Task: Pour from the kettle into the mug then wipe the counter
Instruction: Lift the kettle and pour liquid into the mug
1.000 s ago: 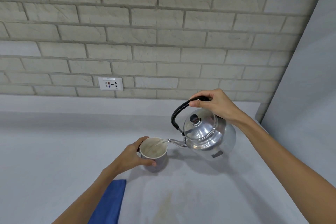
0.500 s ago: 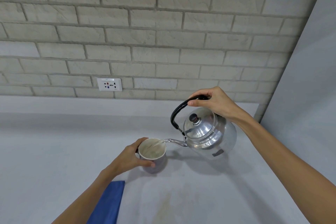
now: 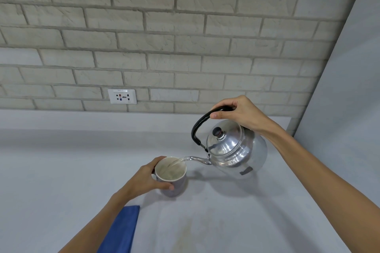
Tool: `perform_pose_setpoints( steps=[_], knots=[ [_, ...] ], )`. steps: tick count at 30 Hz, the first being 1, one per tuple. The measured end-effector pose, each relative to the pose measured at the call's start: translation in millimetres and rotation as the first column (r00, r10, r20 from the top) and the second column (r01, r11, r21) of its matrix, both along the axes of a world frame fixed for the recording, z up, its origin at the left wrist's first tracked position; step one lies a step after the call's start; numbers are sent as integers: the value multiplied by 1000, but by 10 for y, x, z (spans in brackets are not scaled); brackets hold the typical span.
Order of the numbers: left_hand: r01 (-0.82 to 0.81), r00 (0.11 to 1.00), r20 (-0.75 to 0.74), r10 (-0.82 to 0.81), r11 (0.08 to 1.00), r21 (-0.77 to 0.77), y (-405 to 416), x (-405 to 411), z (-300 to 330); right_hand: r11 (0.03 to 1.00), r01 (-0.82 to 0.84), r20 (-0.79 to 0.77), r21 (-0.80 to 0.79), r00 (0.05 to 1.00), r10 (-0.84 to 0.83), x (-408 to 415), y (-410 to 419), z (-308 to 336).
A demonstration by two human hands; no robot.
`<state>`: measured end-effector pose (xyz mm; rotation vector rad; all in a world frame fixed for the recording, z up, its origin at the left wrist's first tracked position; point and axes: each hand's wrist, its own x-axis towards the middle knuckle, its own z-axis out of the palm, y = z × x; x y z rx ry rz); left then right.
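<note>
A shiny metal kettle with a black handle hangs tilted above the grey counter, its spout over the mug. My right hand grips the top of the handle. A thin stream of water runs from the spout into the pale mug, which stands on the counter. My left hand wraps around the mug's left side. A folded blue cloth lies on the counter near the front edge, partly under my left forearm.
A brick wall rises behind the counter, with a white power socket low on it. A plain grey panel closes off the right side. A faint yellowish stain marks the counter in front of the mug.
Both hands hold much the same pose. The kettle stays tilted and water keeps running into the mug.
</note>
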<state>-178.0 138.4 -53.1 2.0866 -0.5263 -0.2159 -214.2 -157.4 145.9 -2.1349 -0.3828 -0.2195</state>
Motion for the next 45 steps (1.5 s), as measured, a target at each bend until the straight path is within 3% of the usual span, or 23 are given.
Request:
perform_pose_setpoints(
  steps=[34, 45],
  knots=[
    [0, 1000, -2, 0, 1000, 13, 12, 7, 1, 998, -25, 14, -57, 1000, 26, 55, 90, 26],
    [-20, 998, -51, 21, 999, 26, 14, 3, -18, 976, 28, -61, 218, 998, -15, 16, -101, -395]
  ],
)
